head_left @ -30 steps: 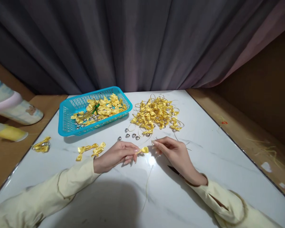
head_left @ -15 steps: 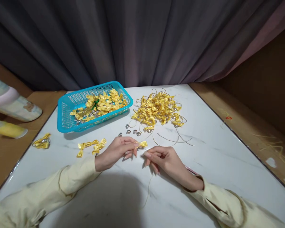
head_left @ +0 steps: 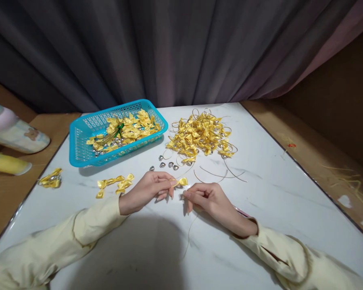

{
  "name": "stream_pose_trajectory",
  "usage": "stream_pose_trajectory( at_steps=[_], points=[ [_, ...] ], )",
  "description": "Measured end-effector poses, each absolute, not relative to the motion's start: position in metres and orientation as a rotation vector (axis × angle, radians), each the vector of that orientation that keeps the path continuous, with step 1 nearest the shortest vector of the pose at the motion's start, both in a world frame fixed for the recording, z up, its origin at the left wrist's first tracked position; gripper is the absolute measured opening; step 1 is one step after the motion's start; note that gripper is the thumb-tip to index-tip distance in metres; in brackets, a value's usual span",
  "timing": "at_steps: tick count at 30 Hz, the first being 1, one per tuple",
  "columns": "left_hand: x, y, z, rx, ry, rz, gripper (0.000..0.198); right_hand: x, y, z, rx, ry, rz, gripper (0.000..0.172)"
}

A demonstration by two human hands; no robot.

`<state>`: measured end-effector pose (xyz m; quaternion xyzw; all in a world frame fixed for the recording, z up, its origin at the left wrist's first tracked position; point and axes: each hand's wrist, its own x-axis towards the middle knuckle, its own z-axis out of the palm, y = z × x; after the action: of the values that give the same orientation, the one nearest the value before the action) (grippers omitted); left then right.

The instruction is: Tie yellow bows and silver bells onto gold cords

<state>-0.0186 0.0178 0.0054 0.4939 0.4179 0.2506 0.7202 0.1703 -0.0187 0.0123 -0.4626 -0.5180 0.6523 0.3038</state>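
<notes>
My left hand (head_left: 153, 189) pinches a small yellow satin ribbon bow (head_left: 182, 182) between thumb and forefinger. Just to its right, my right hand (head_left: 211, 203) is closed in a pinch, its fingertips a short way from the bow. A thin pale cord (head_left: 188, 237) hangs from beneath the right fingers onto the white tabletop; the exact spot where they grip it is hard to make out. Behind the hands lie several small silver heart-shaped beads (head_left: 171, 164). Loose yellow bows (head_left: 115, 183) rest beside my left wrist.
A blue plastic basket (head_left: 74, 149) holding yellow bows and silver beads stands at the back left. Right of it spreads a pile of finished-looking bows with cords (head_left: 199, 135). Cut cords (head_left: 213, 173) lie before the pile. A bottle (head_left: 33, 137) is off the left edge.
The view has shifted slightly. Both hands keep nearly the same places and pinches, with the bow still in the left; the right fingers have curled slightly.
</notes>
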Motion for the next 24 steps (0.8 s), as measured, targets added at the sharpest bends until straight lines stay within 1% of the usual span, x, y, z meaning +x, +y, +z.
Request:
stream_pose_trajectory(
  at_steps=[24],
  points=[
    [-0.0185, 0.018, 0.0039, 1.078, 0.925, 0.548, 0.02, 0.1715, -0.0176, 0.0085, -1.213, -1.445, 1.676, 0.033]
  ],
)
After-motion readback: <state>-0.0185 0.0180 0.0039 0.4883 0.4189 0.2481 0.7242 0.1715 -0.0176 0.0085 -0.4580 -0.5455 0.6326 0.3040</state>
